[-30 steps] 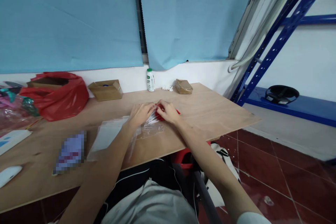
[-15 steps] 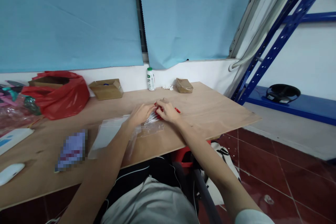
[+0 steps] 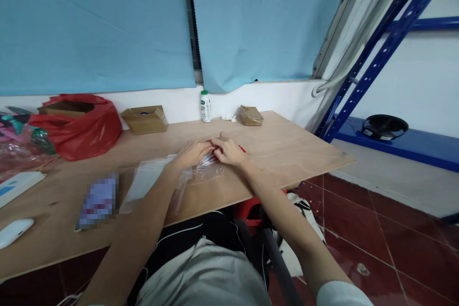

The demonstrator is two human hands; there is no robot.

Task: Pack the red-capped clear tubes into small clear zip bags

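Observation:
My left hand (image 3: 193, 154) and my right hand (image 3: 228, 151) meet over a clear plastic bag (image 3: 208, 172) on the table. The fingers of both are bent and closed at the bag's far end. Something red shows between and under the fingertips, mostly hidden by them; I cannot tell its kind. A small red piece (image 3: 242, 148) sticks out just beyond my right hand. Beneath my left forearm and beside it lie flat clear plastic bags (image 3: 145, 179).
Along the wall stand a red plastic bag (image 3: 89, 134), an open cardboard box (image 3: 147, 122), a green-capped white bottle (image 3: 205, 107) and a small brown package (image 3: 251, 115). A blurred purple packet (image 3: 98, 201) and a white mouse-shaped object (image 3: 16, 232) lie left. Blue shelving (image 3: 376, 67) rises right.
My hands stay together at the bag, with only slight finger movement. The whole view has shifted a little.

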